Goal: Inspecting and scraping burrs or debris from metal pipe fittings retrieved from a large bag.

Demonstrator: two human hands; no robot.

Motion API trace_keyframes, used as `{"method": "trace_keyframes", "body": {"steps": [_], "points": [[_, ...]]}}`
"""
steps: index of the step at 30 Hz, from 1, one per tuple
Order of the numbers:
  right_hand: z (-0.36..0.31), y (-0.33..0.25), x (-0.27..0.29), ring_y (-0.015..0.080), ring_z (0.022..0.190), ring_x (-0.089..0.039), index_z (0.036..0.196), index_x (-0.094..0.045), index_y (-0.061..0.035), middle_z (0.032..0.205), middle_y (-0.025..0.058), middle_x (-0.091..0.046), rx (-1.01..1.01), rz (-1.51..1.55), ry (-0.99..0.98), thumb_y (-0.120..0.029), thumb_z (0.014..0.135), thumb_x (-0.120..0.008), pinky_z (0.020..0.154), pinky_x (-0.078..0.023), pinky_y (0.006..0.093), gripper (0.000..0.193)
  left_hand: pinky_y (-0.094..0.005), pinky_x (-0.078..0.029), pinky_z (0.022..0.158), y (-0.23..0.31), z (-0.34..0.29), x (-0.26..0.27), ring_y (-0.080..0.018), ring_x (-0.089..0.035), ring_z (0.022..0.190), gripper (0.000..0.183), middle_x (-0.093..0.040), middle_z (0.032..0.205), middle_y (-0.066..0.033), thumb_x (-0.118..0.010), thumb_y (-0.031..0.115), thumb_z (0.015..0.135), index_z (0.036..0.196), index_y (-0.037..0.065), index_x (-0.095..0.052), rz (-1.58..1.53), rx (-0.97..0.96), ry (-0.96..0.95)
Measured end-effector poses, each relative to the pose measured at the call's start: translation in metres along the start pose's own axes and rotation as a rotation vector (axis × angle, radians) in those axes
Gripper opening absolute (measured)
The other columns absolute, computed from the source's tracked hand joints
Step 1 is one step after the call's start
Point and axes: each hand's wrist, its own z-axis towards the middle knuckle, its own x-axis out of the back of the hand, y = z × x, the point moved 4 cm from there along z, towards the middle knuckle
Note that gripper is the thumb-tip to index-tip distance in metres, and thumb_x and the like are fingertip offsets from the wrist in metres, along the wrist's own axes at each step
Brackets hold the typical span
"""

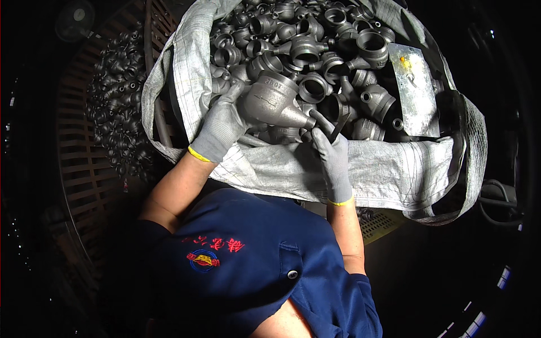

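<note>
A large grey cast metal pipe fitting point(269, 106), with a wide round body and a narrow threaded end pointing right, is held up over the near part of the sack. My left hand point(222, 128), in a grey glove with a yellow cuff, grips its left side. At the narrow end, my right hand point(333, 160), gloved the same way, is closed around a dark flat tool point(340, 127) with a slanted tip. The tool's exact kind cannot be made out. Its fingers lie close to the threads; whether they touch is unclear.
A white woven bulk sack point(389, 177) with folded-down rims holds several more grey fittings point(315, 48). A metal plate point(415, 90) with a yellow mark lies on them at right. At left, a slatted crate point(76, 163) contains small dark parts point(119, 96). A strap loop hangs at right.
</note>
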Motion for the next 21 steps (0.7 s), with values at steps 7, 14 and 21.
{"method": "trace_keyframes", "body": {"steps": [7,14,21], "points": [[-0.012,-0.016,-0.018,0.0044,0.086,-0.055,0.126,-0.056,0.0002,0.099,0.0014,-0.064,-0.022,-0.023,-0.022,-0.007,0.085,-0.065,0.077,-0.046,0.0197,0.043,-0.0430,-0.053,0.089,-0.005,0.007,0.011,-0.0239,-0.058,0.111,0.034,-0.056,0.123,-0.0120,-0.040,0.027,0.101,0.127,0.007,-0.048,-0.237,0.031,-0.018],[-0.015,-0.021,-0.028,0.0001,0.063,-0.047,0.127,-0.054,0.0021,0.082,-0.0030,-0.057,0.017,0.019,-0.005,-0.004,0.085,-0.063,0.056,-0.037,0.0140,0.043,-0.0424,-0.034,0.110,0.004,0.003,0.005,-0.0224,-0.044,0.129,0.038,-0.045,0.139,-0.0086,-0.038,0.022,0.101,0.136,0.007,-0.043,-0.133,-0.054,-0.131],[-0.011,-0.012,-0.023,0.0017,0.048,-0.039,0.122,-0.055,0.0018,0.072,0.0002,-0.059,-0.127,0.173,-0.016,-0.022,0.095,-0.054,0.043,-0.031,0.0179,0.036,-0.0405,-0.043,0.101,0.018,-0.003,-0.005,-0.0231,-0.054,0.115,0.032,-0.057,0.120,-0.0137,-0.042,0.013,0.098,0.128,0.001,-0.047,-0.036,-0.237,-0.162]]}}
